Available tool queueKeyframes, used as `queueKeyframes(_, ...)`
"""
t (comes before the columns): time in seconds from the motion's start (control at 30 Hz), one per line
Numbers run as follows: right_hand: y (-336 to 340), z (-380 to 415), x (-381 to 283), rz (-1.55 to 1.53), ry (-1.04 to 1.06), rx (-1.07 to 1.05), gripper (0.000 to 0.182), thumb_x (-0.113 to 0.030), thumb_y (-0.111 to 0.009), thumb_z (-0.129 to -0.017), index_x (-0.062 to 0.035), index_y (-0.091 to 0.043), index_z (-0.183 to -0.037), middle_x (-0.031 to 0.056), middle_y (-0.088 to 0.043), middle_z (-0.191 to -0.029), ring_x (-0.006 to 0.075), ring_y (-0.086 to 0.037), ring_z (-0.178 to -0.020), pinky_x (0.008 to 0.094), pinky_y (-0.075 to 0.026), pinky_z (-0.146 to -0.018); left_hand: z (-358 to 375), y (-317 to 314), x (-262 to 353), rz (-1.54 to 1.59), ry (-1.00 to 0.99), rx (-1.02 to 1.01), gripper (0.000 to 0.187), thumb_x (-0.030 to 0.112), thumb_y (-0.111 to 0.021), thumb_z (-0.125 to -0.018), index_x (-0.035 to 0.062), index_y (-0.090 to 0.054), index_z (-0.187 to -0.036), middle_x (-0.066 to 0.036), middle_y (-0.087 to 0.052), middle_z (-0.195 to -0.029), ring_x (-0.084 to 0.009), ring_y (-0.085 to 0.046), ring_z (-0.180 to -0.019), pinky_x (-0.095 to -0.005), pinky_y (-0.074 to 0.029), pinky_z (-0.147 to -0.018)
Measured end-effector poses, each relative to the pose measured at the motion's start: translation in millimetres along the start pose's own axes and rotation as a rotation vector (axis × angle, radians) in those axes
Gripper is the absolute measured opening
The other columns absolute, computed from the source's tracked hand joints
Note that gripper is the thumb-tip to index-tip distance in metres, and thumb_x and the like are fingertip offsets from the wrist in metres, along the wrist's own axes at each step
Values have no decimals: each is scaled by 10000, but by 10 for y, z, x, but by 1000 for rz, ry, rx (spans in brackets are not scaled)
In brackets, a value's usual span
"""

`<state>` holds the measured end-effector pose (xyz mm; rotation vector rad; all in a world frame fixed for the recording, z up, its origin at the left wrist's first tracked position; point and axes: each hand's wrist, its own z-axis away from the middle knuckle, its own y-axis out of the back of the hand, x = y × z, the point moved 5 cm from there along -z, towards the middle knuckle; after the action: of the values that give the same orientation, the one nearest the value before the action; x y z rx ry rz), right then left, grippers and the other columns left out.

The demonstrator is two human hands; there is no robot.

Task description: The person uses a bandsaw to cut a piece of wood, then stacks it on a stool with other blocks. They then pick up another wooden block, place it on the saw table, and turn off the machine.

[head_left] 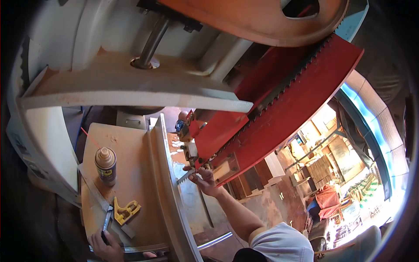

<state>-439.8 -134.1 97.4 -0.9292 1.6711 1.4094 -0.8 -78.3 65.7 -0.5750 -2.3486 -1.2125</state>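
At the middle of the view, my right hand (204, 180) has its fingers closed around the toothed saw blade (185, 176), just below the metal blade guide (191, 150). Down at the lower left, my left hand (107, 247) rests at the table's edge, its fingers curled around the dark handle of a thin tool (107, 219). Close to that hand lies a yellow combination square (126, 212). Behind it stands a spray can (105, 167) with a dusty top. The dusty saw table (131, 148) carries these things.
A long metal fence (168, 196) crosses the table between my hands. Overhead are the orange band wheel (262, 22), the red blade cover (297, 100) and the pale machine frame (131, 94). Stacked boards (262, 174) and a red cloth (328, 201) stand to the right.
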Motion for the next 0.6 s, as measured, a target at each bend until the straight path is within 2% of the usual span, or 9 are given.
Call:
queueKeyframes(0.03, 1, -1, 44, -8, 16, 24, 279, -260, -672, -945, -85, -681, -1163, 88, -638, -1238, 199, -549, -1199, 391, -438, -992, -1, -12, -13, 42, 45, 14, 245, 257, -636, -926, 18, -689, -923, -158, -660, -846, -394, -617, -780, -489, -505, -723)
queueKeyframes(0.17, -56, 13, 58, -171, 119, 93, 224, -151, -689, -926, -85, -693, -1140, 77, -668, -1179, 222, -579, -1162, 395, -455, -977, -53, 19, 34, 48, -8, 9, 252, 252, -626, -936, 8, -686, -919, -164, -656, -838, -385, -619, -781, -491, -498, -739)
queueKeyframes(0.33, -37, 21, 79, -84, -23, 44, 232, -139, -695, -921, -91, -696, -1148, 83, -661, -1172, 225, -580, -1158, 377, -448, -993, -32, -5, 25, 47, 4, 2, 274, 265, -623, -941, -1, -686, -912, -164, -653, -832, -386, -619, -782, -493, -498, -736)
queueKeyframes(0.4, -110, -5, -44, -72, 47, 17, 243, -168, -700, -921, -95, -698, -1152, 84, -657, -1176, 232, -578, -1162, 377, -442, -1003, -28, -4, 23, 53, 26, -1, 278, 266, -622, -942, -2, -686, -910, -164, -653, -827, -386, -620, -780, -493, -498, -732)
queueKeyframes(0.43, -139, -22, -307, 40, 80, 1, 258, -204, -729, -897, -95, -714, -1131, 89, -653, -1196, 243, -577, -1170, 389, -446, -1003, -21, -5, 19, 54, 35, -6, 279, 267, -623, -942, -3, -686, -909, -163, -653, -824, -385, -620, -779, -493, -498, -730)
queueKeyframes(0.53, -226, 18, -12, 141, 103, 19, 246, -211, -748, -872, -106, -731, -1094, 86, -653, -1206, 256, -576, -1169, 401, -425, -1020, -18, -16, 7, 54, 26, -3, 283, 269, -624, -943, -5, -686, -907, -163, -652, -819, -383, -621, -777, -494, -498, -731)
queueKeyframes(0.57, -257, 46, 121, 267, 75, -40, 265, -191, -706, -915, -69, -707, -1151, 77, -590, -1305, 209, -526, -1249, 377, -444, -1016, -24, -14, 2, 52, 15, 2, 284, 269, -624, -943, -6, -685, -907, -162, -652, -817, -383, -621, -777, -494, -498, -732)
queueKeyframes(0.6, -307, 68, 135, 329, 46, -39, 276, -203, -711, -910, -73, -708, -1153, 77, -575, -1327, 219, -511, -1264, 385, -429, -1032, -30, -11, -2, 52, 8, 1, 280, 265, -626, -941, -7, -685, -907, -163, -653, -819, -382, -621, -777, -495, -498, -736)
